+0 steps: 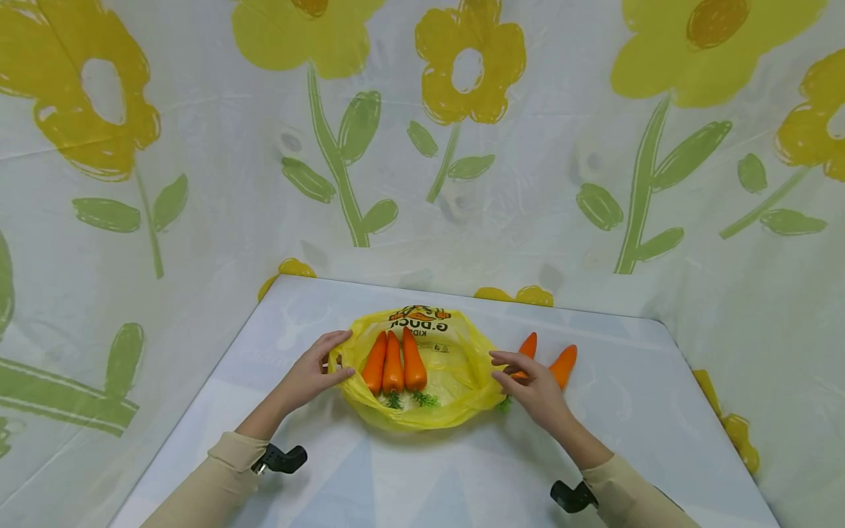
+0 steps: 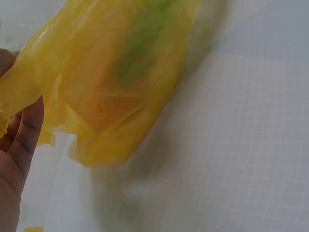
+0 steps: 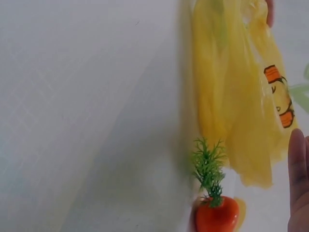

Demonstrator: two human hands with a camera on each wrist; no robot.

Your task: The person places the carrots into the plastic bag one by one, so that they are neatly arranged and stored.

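Observation:
A yellow plastic bag [image 1: 455, 367] with a printed duck lies mouth-up on the table, its rim spread wide. Three orange carrots [image 1: 373, 365] with green tops lie side by side within it. My left hand [image 1: 313, 374] grips the bag's left edge between thumb and fingers; the film also runs through that hand in the left wrist view. By the right rim is my right hand [image 1: 531, 385], its fingers extended and apart from the film in the right wrist view [image 3: 300, 179]. Partly hidden behind this hand is another carrot [image 1: 528, 345]; one more carrot [image 1: 564, 367] lies just right of it.
The white table [image 1: 317, 477] has pale blue patterns, and its far edge meets a hanging cloth [image 1: 409, 264] printed with yellow flowers. Black wrist cameras [image 1: 284, 459] are strapped over both beige sleeves.

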